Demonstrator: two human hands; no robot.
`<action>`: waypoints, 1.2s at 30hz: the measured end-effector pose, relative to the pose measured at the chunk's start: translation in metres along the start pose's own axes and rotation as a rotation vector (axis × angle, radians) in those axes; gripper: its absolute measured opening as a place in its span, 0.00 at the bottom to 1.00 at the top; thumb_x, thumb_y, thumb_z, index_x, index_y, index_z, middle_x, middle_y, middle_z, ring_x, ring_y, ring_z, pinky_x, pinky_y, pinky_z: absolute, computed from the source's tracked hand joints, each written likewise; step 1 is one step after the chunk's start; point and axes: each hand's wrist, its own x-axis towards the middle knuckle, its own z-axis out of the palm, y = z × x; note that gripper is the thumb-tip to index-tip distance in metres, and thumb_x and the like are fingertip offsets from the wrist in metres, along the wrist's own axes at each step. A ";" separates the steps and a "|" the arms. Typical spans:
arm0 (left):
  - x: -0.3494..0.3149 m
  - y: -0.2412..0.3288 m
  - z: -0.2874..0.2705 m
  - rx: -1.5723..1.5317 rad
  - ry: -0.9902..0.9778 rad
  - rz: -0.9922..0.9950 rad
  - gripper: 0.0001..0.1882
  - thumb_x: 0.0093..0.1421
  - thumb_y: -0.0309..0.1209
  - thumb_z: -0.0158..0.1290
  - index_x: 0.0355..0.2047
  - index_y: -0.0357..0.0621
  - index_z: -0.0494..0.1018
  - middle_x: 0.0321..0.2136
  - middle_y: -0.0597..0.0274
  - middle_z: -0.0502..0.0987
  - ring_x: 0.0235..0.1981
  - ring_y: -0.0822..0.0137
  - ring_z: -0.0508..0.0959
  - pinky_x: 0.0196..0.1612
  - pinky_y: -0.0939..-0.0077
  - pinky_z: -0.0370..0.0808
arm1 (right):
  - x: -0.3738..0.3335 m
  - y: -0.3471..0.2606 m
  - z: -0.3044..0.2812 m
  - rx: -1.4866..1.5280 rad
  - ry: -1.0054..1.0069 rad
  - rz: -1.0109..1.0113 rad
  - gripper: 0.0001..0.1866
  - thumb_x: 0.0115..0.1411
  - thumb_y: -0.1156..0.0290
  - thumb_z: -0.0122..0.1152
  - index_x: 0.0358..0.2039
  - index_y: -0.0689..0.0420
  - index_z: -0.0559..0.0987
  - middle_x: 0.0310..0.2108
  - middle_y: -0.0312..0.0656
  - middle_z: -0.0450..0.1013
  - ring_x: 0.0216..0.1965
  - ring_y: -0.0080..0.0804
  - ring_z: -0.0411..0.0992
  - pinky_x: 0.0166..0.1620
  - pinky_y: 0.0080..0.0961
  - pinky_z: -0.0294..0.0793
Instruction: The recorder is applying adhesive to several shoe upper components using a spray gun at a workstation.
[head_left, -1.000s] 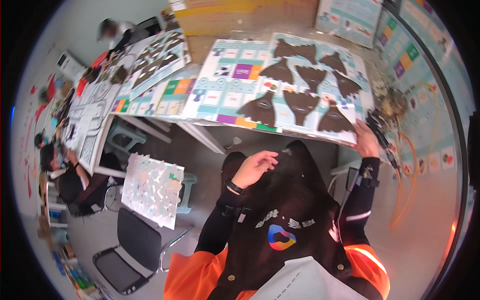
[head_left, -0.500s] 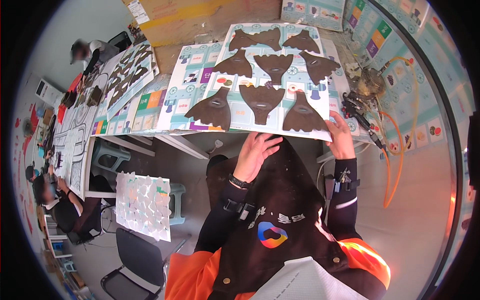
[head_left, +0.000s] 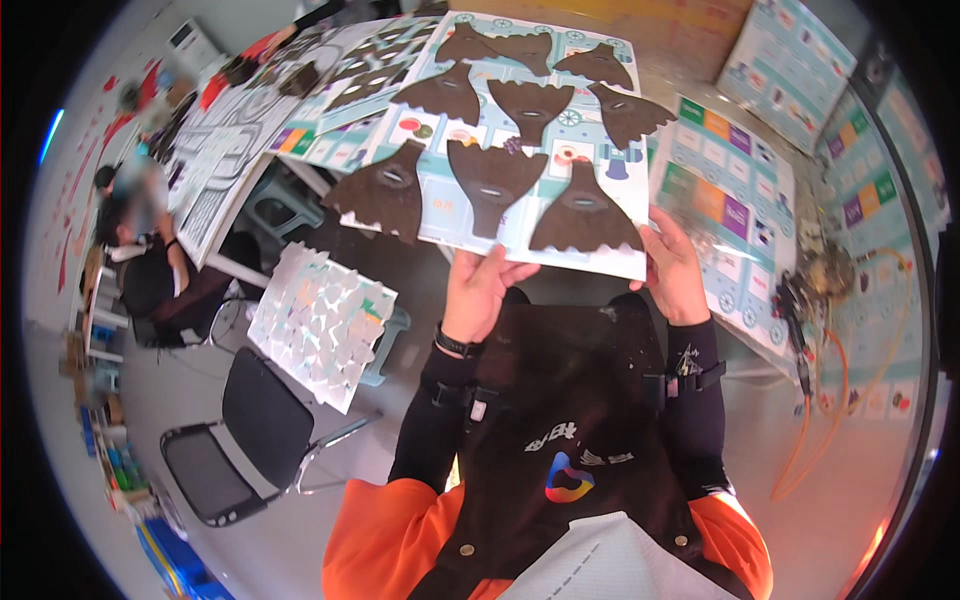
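Note:
A flat printed board [head_left: 628,264] is held up in front of me by its near edge, tilted slightly. Several dark brown flared pieces [head_left: 492,182] with scalloped wide ends lie across it, each with a small slit. My left hand [head_left: 478,297] grips the near edge left of the middle, thumb on top and fingers beneath. At the near right corner my right hand [head_left: 674,268] has closed on the board's side; part of its grip is hidden under the board.
To the right, a table carries another printed board [head_left: 735,215] and a spray-gun-like tool [head_left: 793,310] with an orange hose [head_left: 818,420]. At left are a black chair [head_left: 262,425] and a board of pale grey pieces [head_left: 318,318]. People sit at a long table on the left.
The board has lifted off the table and moved left with my hands. My left hand, spread below the edge before, now grips it. My view has turned to the right.

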 end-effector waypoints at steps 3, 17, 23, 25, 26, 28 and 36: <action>0.024 0.027 -0.045 -0.001 0.028 0.109 0.19 0.70 0.19 0.41 0.60 0.39 0.62 0.55 0.53 0.74 0.52 0.57 0.80 0.52 0.57 0.82 | 0.038 0.004 0.034 0.011 -0.159 -0.006 0.25 0.74 0.68 0.47 0.69 0.59 0.60 0.44 0.44 0.77 0.35 0.33 0.82 0.25 0.20 0.78; 0.245 0.199 -0.262 0.015 0.197 0.456 0.05 0.64 0.12 0.43 0.34 0.30 0.59 0.39 0.42 0.73 0.46 0.44 0.80 0.62 0.45 0.76 | 0.090 0.083 0.043 -1.023 0.306 -0.558 0.17 0.57 0.83 0.57 0.48 0.60 0.76 0.36 0.44 0.70 0.37 0.39 0.69 0.41 0.32 0.72; 0.306 0.224 -0.319 -0.029 0.149 0.422 0.06 0.64 0.12 0.42 0.29 0.20 0.63 0.41 0.33 0.74 0.48 0.38 0.80 0.61 0.50 0.78 | 0.091 0.084 0.050 -1.055 0.298 -0.547 0.16 0.55 0.83 0.57 0.45 0.60 0.77 0.36 0.44 0.70 0.38 0.41 0.69 0.42 0.33 0.72; 0.320 0.219 -0.320 -0.031 0.129 0.418 0.08 0.65 0.13 0.41 0.28 0.18 0.63 0.43 0.25 0.73 0.53 0.32 0.77 0.61 0.53 0.79 | 0.091 0.084 0.047 -1.080 0.304 -0.534 0.16 0.54 0.83 0.57 0.45 0.60 0.77 0.36 0.45 0.70 0.39 0.41 0.69 0.41 0.32 0.72; 0.328 0.218 -0.320 -0.009 0.137 0.412 0.08 0.66 0.13 0.39 0.31 0.13 0.63 0.46 0.21 0.71 0.56 0.30 0.73 0.63 0.53 0.76 | 0.092 0.084 0.045 -1.067 0.310 -0.525 0.16 0.54 0.84 0.57 0.45 0.60 0.77 0.36 0.45 0.70 0.38 0.40 0.69 0.42 0.32 0.72; 0.338 0.224 -0.332 0.014 0.129 0.410 0.11 0.66 0.14 0.37 0.35 0.06 0.63 0.50 0.18 0.68 0.60 0.28 0.69 0.66 0.54 0.74 | 0.092 0.084 0.046 -1.048 0.300 -0.521 0.17 0.54 0.84 0.57 0.45 0.60 0.77 0.36 0.45 0.70 0.38 0.40 0.70 0.42 0.31 0.72; 0.341 0.236 -0.383 0.680 0.122 0.604 0.16 0.71 0.20 0.35 0.49 0.10 0.60 0.59 0.24 0.65 0.65 0.34 0.64 0.71 0.52 0.64 | 0.091 0.086 0.058 -1.001 0.265 -0.465 0.18 0.54 0.84 0.56 0.47 0.60 0.77 0.37 0.43 0.71 0.38 0.35 0.70 0.43 0.28 0.73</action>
